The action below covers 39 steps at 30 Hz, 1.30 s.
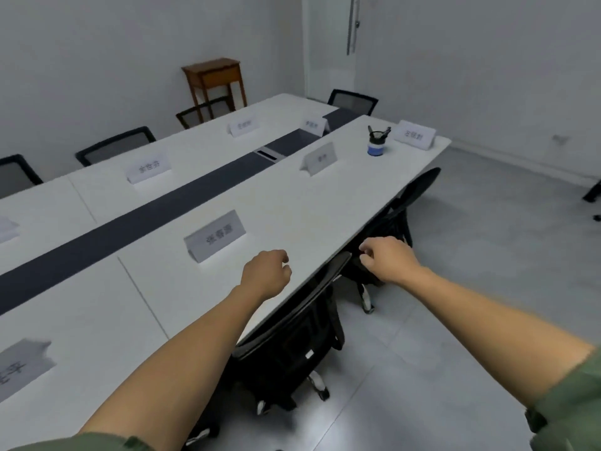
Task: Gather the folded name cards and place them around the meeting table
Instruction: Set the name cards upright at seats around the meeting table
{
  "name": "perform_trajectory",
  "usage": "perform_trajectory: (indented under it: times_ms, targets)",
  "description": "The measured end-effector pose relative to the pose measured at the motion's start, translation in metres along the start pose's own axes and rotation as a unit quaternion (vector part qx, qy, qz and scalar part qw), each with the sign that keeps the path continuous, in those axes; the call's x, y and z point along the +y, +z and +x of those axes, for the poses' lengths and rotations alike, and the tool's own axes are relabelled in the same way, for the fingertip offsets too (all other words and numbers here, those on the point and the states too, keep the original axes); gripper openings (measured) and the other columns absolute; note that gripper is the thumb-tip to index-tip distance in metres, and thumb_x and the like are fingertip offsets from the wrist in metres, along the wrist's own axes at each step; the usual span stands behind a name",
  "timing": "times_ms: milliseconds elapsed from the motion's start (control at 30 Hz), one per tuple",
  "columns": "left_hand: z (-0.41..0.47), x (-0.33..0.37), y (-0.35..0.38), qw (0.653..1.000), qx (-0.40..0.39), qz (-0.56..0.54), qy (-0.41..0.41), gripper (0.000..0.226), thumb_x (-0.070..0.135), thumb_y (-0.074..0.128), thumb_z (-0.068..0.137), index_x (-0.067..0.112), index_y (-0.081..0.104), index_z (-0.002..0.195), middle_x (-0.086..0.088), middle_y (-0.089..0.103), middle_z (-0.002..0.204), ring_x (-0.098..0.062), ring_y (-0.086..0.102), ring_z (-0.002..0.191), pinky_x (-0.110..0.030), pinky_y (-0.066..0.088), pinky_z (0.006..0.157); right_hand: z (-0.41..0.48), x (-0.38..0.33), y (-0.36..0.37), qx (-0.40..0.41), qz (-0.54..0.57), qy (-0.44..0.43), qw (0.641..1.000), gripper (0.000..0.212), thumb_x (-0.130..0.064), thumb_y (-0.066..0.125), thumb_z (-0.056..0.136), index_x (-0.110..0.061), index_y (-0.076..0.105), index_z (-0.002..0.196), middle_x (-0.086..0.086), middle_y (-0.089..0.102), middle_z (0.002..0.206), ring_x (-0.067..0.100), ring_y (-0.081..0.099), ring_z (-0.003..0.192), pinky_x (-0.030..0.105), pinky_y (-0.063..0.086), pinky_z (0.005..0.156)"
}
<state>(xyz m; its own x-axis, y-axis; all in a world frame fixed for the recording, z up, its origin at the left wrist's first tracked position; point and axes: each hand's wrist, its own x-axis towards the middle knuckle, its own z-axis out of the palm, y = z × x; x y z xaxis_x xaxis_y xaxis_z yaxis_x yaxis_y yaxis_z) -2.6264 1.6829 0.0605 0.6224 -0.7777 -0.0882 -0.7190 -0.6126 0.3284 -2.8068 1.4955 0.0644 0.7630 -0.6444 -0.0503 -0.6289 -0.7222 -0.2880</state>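
Note:
Several white folded name cards stand on the long white meeting table (292, 203). The nearest card (214, 236) stands just beyond my left hand (266, 271), which hovers over the table's near edge with loosely curled fingers and holds nothing. My right hand (387, 258) hangs off the table's edge above a black chair, fingers loosely curled and empty. More cards stand farther along the near side (320, 157) and at the far corner (414, 134). On the far side stand others (149, 167), (244, 125), (314, 125). One card (22, 369) lies at the lower left.
A dark strip (130, 226) runs down the table's middle. A black pen cup (377, 141) stands near the far corner. Black office chairs (292, 336) are tucked along the near side, others (113, 144) along the far side. A small wooden side table (214, 79) stands by the wall.

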Motion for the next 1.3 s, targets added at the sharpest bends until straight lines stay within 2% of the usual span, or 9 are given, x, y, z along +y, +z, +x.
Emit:
perform_trajectory:
  times_ms: [100, 300, 433, 567, 767, 900, 933, 1000, 1300]
  targets:
    - [0.026, 0.051, 0.004, 0.999, -0.004, 0.014, 0.037, 0.036, 0.027, 0.046, 0.093, 0.019, 0.057, 0.126, -0.002, 0.067, 0.114, -0.025, 0.06, 0.106, -0.034, 0.047, 0.083, -0.007, 0.054, -0.02, 0.025, 0.02, 0.044, 0.999, 0.034, -0.03, 0.052, 0.093, -0.022, 0.063, 0.124, -0.002, 0.068, 0.119, 0.023, 0.062, 0.107, 0.036, 0.05, 0.088]
    - [0.104, 0.137, 0.032, 0.995, -0.021, 0.025, 0.092, 0.038, 0.026, 0.045, 0.093, 0.019, 0.056, 0.128, -0.001, 0.067, 0.116, -0.025, 0.058, 0.11, -0.034, 0.045, 0.085, 0.014, 0.15, -0.039, 0.04, 0.015, 0.12, 0.992, 0.033, -0.031, 0.051, 0.092, -0.027, 0.062, 0.123, -0.003, 0.067, 0.118, 0.025, 0.061, 0.107, 0.03, 0.043, 0.076]
    - [0.173, 0.19, 0.057, 0.993, -0.034, 0.024, 0.115, 0.038, 0.025, 0.045, 0.091, 0.02, 0.057, 0.127, -0.002, 0.067, 0.115, -0.026, 0.057, 0.111, -0.034, 0.045, 0.085, 0.055, 0.213, -0.05, 0.035, 0.01, 0.146, 0.989, 0.032, -0.031, 0.051, 0.092, -0.026, 0.062, 0.122, -0.002, 0.068, 0.117, 0.025, 0.062, 0.105, 0.033, 0.049, 0.082]
    - [0.25, 0.247, 0.071, 0.988, -0.051, 0.02, 0.142, 0.035, 0.023, 0.045, 0.09, 0.017, 0.059, 0.122, -0.004, 0.068, 0.11, -0.027, 0.058, 0.106, -0.033, 0.046, 0.082, 0.108, 0.278, -0.074, 0.029, 0.005, 0.174, 0.984, 0.039, -0.032, 0.05, 0.093, -0.023, 0.059, 0.13, -0.002, 0.065, 0.124, 0.023, 0.06, 0.111, 0.032, 0.048, 0.088]
    - [0.357, 0.329, 0.07, 0.983, -0.063, 0.031, 0.172, 0.036, 0.026, 0.045, 0.092, 0.019, 0.058, 0.125, -0.005, 0.067, 0.114, -0.027, 0.058, 0.109, -0.034, 0.047, 0.084, 0.176, 0.362, -0.117, 0.043, 0.017, 0.213, 0.976, 0.04, -0.031, 0.052, 0.091, -0.023, 0.059, 0.13, -0.001, 0.065, 0.121, 0.023, 0.059, 0.11, 0.031, 0.047, 0.085]
    - [0.416, 0.375, 0.077, 0.981, -0.075, 0.039, 0.176, 0.036, 0.028, 0.045, 0.092, 0.019, 0.058, 0.125, -0.006, 0.066, 0.115, -0.028, 0.058, 0.108, -0.035, 0.048, 0.084, 0.218, 0.417, -0.134, 0.045, 0.031, 0.235, 0.971, 0.038, -0.031, 0.054, 0.09, -0.022, 0.06, 0.127, -0.003, 0.066, 0.119, 0.022, 0.06, 0.108, 0.031, 0.048, 0.084]
    - [0.456, 0.41, 0.095, 0.982, -0.074, 0.043, 0.171, 0.036, 0.028, 0.045, 0.092, 0.019, 0.058, 0.124, -0.006, 0.066, 0.116, -0.028, 0.058, 0.108, -0.035, 0.048, 0.085, 0.248, 0.462, -0.139, 0.046, 0.037, 0.246, 0.967, 0.038, -0.032, 0.054, 0.09, -0.022, 0.061, 0.127, -0.003, 0.066, 0.119, 0.022, 0.06, 0.108, 0.031, 0.048, 0.084]
    - [0.468, 0.418, 0.094, 0.981, -0.082, 0.056, 0.168, 0.035, 0.027, 0.046, 0.091, 0.019, 0.058, 0.123, -0.007, 0.065, 0.117, -0.029, 0.058, 0.108, -0.035, 0.048, 0.086, 0.259, 0.47, -0.141, 0.035, 0.037, 0.242, 0.969, 0.039, -0.031, 0.054, 0.09, -0.023, 0.06, 0.127, -0.004, 0.066, 0.118, 0.022, 0.06, 0.108, 0.031, 0.048, 0.084]
    - [0.627, 0.549, 0.14, 0.992, -0.075, 0.007, 0.098, 0.036, 0.029, 0.048, 0.09, 0.02, 0.058, 0.124, -0.005, 0.065, 0.119, -0.025, 0.053, 0.114, -0.035, 0.046, 0.088, 0.408, 0.642, -0.195, 0.015, 0.024, 0.203, 0.979, 0.039, -0.031, 0.053, 0.092, -0.022, 0.058, 0.13, -0.002, 0.065, 0.121, 0.022, 0.059, 0.11, 0.031, 0.047, 0.085]
